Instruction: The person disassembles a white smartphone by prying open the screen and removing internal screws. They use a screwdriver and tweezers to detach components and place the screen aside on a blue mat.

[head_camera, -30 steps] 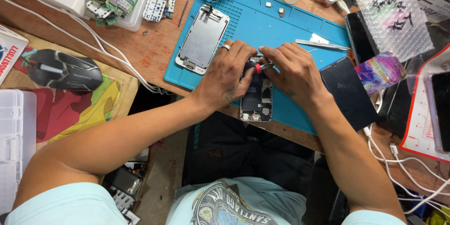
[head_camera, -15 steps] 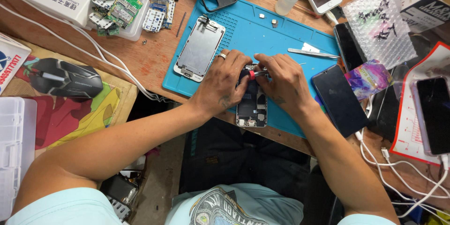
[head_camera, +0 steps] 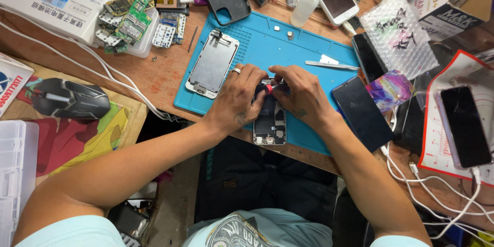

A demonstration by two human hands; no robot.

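Phone (head_camera: 269, 118) lies lengthwise toward the person, under both hands (head_camera: 272, 95).

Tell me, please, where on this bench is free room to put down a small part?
The blue mat is bare between the detached screen panel and the tweezers, above both hands, apart from two tiny parts. A bare wood strip lies left of the mat. The far edge and the right side are crowded with phones and cables.

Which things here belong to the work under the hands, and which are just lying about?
In use:
- left hand steadying the opened phone
- right hand, grip on a red-tipped screwdriver
- blue repair mat

Lying about:
- detached screen panel
- tweezers
- dropper bottle
- computer mouse
- tub of circuit boards
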